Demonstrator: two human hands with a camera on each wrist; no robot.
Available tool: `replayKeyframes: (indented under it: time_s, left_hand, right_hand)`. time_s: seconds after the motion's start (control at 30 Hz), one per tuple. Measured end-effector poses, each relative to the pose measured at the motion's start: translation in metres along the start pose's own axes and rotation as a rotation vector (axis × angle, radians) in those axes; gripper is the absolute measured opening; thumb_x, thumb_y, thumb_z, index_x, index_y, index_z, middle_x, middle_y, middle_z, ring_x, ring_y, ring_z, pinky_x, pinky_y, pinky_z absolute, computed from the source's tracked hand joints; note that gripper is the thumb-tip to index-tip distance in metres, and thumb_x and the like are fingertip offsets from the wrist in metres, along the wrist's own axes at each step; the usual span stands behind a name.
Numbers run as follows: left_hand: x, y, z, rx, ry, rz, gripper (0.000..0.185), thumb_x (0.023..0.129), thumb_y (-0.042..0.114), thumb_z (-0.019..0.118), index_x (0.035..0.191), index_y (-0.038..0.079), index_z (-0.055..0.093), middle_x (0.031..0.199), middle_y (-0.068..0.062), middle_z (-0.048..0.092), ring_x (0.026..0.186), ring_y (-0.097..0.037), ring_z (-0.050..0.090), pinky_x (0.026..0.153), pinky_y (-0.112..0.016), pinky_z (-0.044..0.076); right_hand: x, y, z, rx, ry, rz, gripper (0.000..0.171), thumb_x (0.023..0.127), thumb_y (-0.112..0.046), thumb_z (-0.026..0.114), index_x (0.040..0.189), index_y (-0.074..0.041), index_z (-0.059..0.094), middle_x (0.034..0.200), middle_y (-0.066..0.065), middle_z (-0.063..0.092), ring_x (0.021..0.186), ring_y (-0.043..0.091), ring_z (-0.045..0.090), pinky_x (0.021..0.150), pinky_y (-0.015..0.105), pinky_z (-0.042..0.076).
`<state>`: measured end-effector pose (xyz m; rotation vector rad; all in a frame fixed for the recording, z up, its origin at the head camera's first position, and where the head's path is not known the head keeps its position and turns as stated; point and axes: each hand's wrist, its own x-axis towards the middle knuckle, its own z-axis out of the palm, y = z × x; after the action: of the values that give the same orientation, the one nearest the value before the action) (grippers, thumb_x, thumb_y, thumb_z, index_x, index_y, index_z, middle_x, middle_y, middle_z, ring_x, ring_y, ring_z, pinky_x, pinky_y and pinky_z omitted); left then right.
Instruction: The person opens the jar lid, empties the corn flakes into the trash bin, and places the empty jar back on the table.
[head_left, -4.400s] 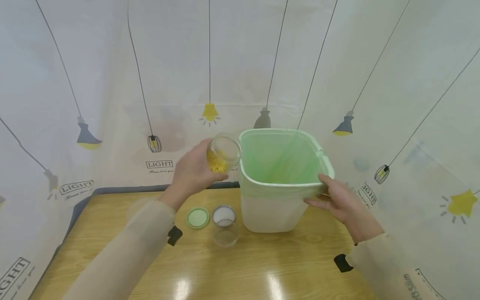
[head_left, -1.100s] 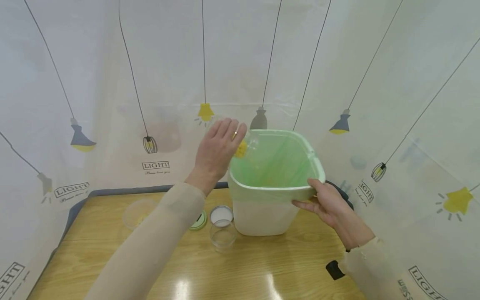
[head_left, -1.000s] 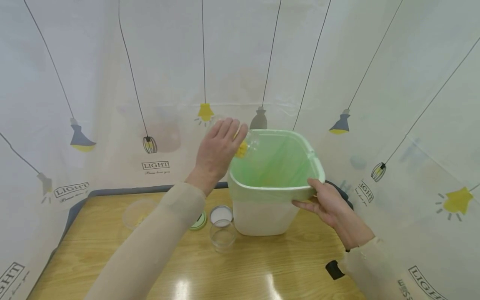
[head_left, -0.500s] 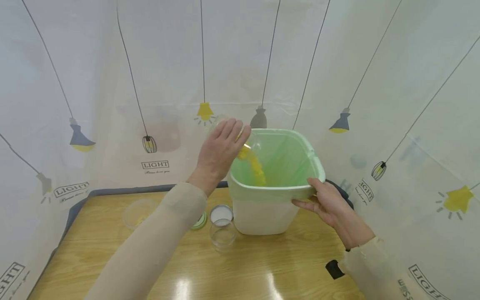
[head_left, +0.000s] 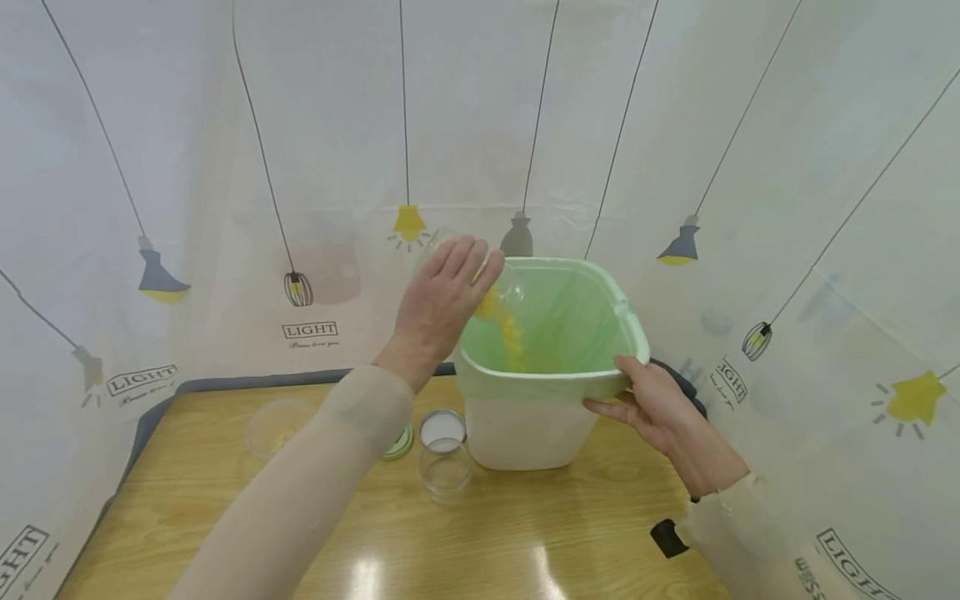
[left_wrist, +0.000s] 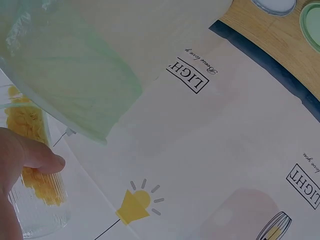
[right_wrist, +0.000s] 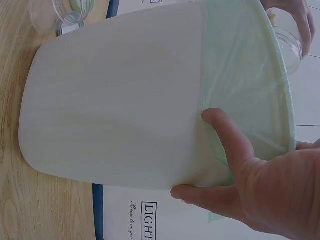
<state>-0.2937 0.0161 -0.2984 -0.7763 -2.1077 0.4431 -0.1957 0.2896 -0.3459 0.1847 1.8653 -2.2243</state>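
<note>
Item one: my left hand (head_left: 437, 310), fingers curled round a clear ribbed glass jar (head_left: 504, 287), tipped mouth-down over the far-left rim of the bin at frame centre; in the left wrist view the thumb (left_wrist: 35, 152) lies across the glass. Item two: yellow flakes (head_left: 510, 333), part inside the jar, part falling in a stream into the bin. Item three: my right hand (head_left: 651, 408), thumb over the near-right rim and fingers curled beneath it, gripping the white bin (head_left: 525, 429); the bin stands on the table and carries a green liner (head_left: 577, 321) folded over its rim. Item four: wooden table (head_left: 525, 542), lower half of frame. Item five: empty clear jar (head_left: 446, 472), upright, just left of the bin's base, touching a white lid (head_left: 442, 428) behind it. Item six: green lid (head_left: 401, 442), partly hidden by my left sleeve. Item seven: clear round container (head_left: 276, 425) at left of the table, well apart from the bin. Item eight: lamp-print curtain (head_left: 225, 167), backdrop.
</note>
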Motion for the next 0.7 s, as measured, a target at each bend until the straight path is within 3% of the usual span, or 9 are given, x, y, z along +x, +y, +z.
replayKeyframes:
  time_s: [0.7]
  left_hand:
    - [0.0006, 0.0013, 0.0002, 0.033, 0.003, 0.068, 0.068, 0.075, 0.001, 0.067, 0.138, 0.015, 0.043, 0.136, -0.008, 0.048, 0.128, -0.024, 0.044, 0.117, -0.034, 0.031]
  right_hand:
    - [-0.0005, 0.0001, -0.0017, -0.003, -0.005, 0.002, 0.058, 0.106, -0.029, 0.028, 0.156, -0.009, 0.005, 0.155, 0.023, 0.011, 0.143, 0.04, 0.026, 0.104, 0.045, 0.048]
